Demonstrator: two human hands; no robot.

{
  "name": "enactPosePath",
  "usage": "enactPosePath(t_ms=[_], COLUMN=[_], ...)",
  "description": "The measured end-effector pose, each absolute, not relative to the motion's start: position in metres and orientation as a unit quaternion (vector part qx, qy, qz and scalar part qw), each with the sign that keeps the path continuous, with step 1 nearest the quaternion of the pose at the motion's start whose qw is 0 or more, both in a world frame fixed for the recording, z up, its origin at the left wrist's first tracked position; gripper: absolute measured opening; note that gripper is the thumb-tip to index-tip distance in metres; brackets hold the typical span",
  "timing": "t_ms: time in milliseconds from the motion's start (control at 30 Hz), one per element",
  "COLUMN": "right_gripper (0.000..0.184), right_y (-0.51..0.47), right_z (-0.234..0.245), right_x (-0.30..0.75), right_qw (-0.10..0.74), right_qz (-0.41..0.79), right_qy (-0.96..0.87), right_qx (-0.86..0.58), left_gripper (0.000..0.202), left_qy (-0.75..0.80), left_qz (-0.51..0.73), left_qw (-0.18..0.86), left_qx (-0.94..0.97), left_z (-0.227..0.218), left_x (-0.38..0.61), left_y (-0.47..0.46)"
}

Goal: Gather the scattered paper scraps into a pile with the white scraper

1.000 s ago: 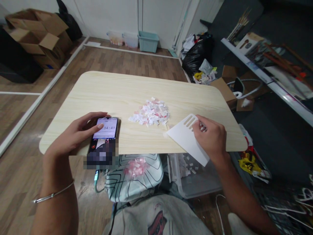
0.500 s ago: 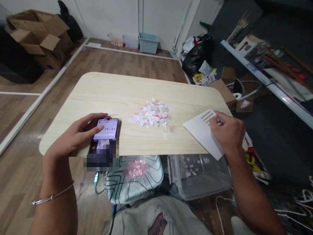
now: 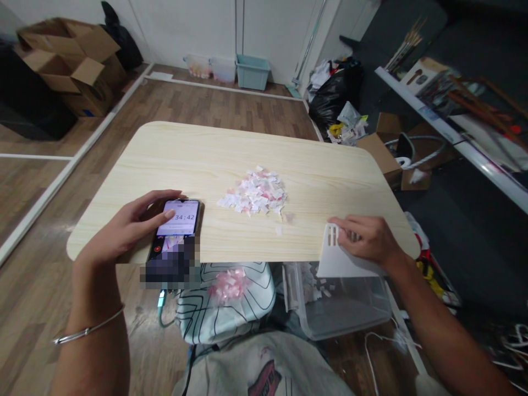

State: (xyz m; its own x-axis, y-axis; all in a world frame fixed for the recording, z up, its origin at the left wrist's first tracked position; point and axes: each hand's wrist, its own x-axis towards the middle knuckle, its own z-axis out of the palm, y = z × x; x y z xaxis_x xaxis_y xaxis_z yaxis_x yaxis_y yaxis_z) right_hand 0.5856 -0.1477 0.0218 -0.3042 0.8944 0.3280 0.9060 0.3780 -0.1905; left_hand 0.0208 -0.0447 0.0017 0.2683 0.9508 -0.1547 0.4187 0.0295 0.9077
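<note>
My left hand (image 3: pixel 138 220) is at the table's near left, gripping a smartphone (image 3: pixel 179 220) with the thumb over its lit screen and the fingers along its far left side. The screen shows a running timer. In my right hand (image 3: pixel 369 239) is a white flat scraper (image 3: pixel 340 264) with slots, held at the near right table edge, its lower part hanging past the edge above a clear plastic bin (image 3: pixel 346 313). White paper bits (image 3: pixel 311 280) lie inside that bin. A heap of small white and pink pieces (image 3: pixel 259 190) sits mid-table, apart from both hands.
The pale wooden table (image 3: pixel 198 148) has rounded corners. A patterned cushion (image 3: pixel 193 316) below its near edge carries pink wrapped bits (image 3: pixel 230 286). A cable (image 3: pixel 161 308) hangs below the phone. Cardboard boxes (image 3: pixel 88 82) stand far left; a shelf (image 3: pixel 449 132) runs along the right.
My right hand has moved down and slightly left with the scraper, turning it more upright at the table edge over the bin. My left hand and the phone stay put.
</note>
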Motion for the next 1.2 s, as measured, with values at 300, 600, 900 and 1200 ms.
enactPosePath(t_ms=[300, 600, 900, 1200], right_gripper=[0.041, 0.042, 0.045, 0.045], right_y=[-0.141, -0.131, -0.13, -0.142], right_z=[0.034, 0.021, 0.033, 0.029], right_x=[0.551, 0.503, 0.513, 0.493], right_qw=[0.239, 0.224, 0.24, 0.258], right_qz=[-0.101, -0.116, -0.153, -0.128], right_qy=[-0.735, -0.715, -0.674, -0.706], right_qx=[-0.627, -0.652, -0.682, -0.647], left_gripper=[0.073, 0.077, 0.076, 0.073], left_qy=[0.535, 0.53, 0.527, 0.512], left_qz=[0.271, 0.284, 0.28, 0.281], left_qw=[0.471, 0.48, 0.463, 0.479], left_qx=[0.647, 0.639, 0.655, 0.656], left_z=[-0.003, -0.001, -0.002, -0.007], left_x=[0.016, 0.021, 0.019, 0.014], left_y=[-0.043, -0.044, -0.044, -0.043])
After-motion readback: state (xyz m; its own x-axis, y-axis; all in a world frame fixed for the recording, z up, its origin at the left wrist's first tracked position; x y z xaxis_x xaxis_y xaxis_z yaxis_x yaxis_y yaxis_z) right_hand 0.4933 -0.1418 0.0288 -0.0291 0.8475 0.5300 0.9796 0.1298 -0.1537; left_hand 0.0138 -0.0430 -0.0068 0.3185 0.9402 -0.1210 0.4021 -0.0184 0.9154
